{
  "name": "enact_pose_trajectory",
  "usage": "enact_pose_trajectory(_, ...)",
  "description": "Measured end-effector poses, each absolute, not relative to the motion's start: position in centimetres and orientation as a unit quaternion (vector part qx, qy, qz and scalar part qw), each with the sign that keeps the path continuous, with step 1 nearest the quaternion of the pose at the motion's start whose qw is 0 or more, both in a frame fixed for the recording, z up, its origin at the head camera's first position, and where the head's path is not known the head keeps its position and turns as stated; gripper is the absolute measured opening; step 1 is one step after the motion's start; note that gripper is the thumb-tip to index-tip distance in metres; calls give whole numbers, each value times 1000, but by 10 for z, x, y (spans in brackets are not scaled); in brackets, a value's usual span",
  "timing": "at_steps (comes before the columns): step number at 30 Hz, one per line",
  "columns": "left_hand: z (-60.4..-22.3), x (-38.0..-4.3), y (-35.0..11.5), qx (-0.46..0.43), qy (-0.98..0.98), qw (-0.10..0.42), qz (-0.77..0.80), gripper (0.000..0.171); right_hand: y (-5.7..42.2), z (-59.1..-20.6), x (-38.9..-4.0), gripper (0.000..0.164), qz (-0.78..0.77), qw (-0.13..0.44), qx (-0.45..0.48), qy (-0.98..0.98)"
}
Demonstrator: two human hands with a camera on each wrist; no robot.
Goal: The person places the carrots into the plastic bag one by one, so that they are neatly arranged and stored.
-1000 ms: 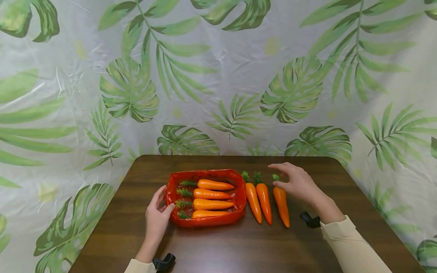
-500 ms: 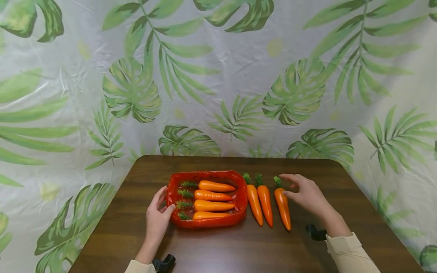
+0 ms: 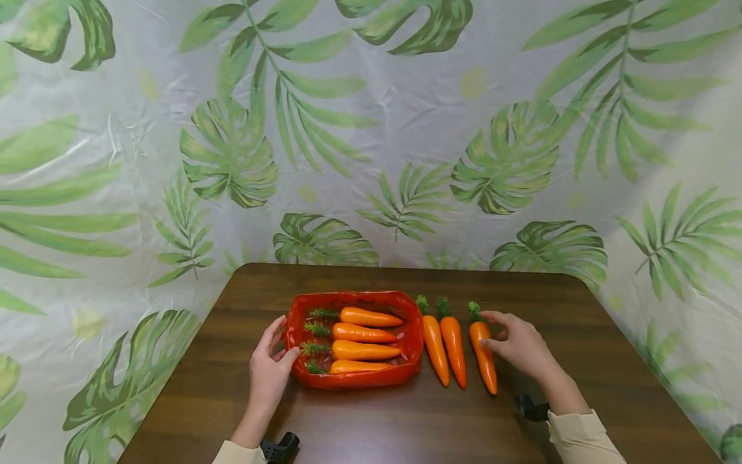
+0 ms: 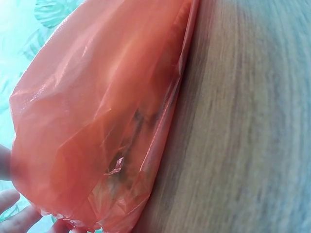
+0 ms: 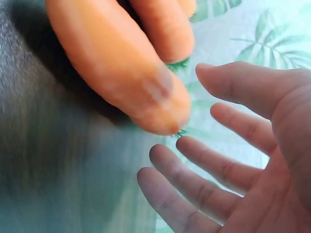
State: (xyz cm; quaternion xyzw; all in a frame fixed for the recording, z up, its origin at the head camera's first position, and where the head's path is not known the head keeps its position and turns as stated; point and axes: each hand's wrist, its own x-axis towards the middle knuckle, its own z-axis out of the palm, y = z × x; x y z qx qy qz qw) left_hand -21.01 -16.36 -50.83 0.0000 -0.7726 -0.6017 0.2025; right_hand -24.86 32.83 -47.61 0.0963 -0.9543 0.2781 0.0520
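Note:
A red plastic bag with an upright rim (image 3: 362,381), shaped like a shallow tray, holds several orange carrots (image 3: 366,350) side by side, green tops leftward. My left hand (image 3: 268,374) holds the bag's left end, thumb at the rim and fingers along the outside. The left wrist view shows the translucent red bag (image 4: 87,97) close up. Right of the bag lie three more carrots. My right hand (image 3: 522,345) is beside the rightmost carrot (image 3: 485,364), thumb and index finger near its upper part. In the right wrist view, its fingers (image 5: 199,187) are spread around the carrot's (image 5: 112,58) end.
Two carrots (image 3: 454,351) lie close together between the bag and the rightmost one. Everything stands on a dark wooden table (image 3: 359,425). A leaf-patterned sheet (image 3: 406,116) hangs behind its far edge. Black wrist cameras (image 3: 530,408) sit at both wrists.
My right hand has come down and toward me, from over the rightmost carrot's top to its right side. My left hand stays at the bag; the carrots lie as before.

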Motion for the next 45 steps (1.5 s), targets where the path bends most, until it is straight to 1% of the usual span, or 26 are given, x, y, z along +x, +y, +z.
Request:
enact_pose_trajectory(6,-507,-211,-162,-2,-769,205,-605,64,324,-483,-250,58,284,39,88,-954)
enact_pose_trajectory(13,-510,-212,-165,8,-770,191,-609,64,322,-489,-251,62,277,39,80,-957)
enact_pose_trajectory(16,-511,-213,-166,6,-766,192,-614,63,320,-489,-252,66,307,14,65,-949)
enact_pose_trajectory(20,-510,-214,-165,5,-765,192,-614,63,318,-488,-252,71,315,-7,48,-948)
enact_pose_trajectory(23,-509,-213,-165,5,-768,190,-611,63,317,-488,-252,73,297,-7,49,-954)
enact_pose_trajectory(28,-509,-212,-164,1,-769,197,-608,64,317,-492,-255,73,306,-13,42,-951)
enact_pose_trajectory(45,-510,-212,-165,2,-772,199,-604,64,323,-494,-255,67,342,-2,44,-939)
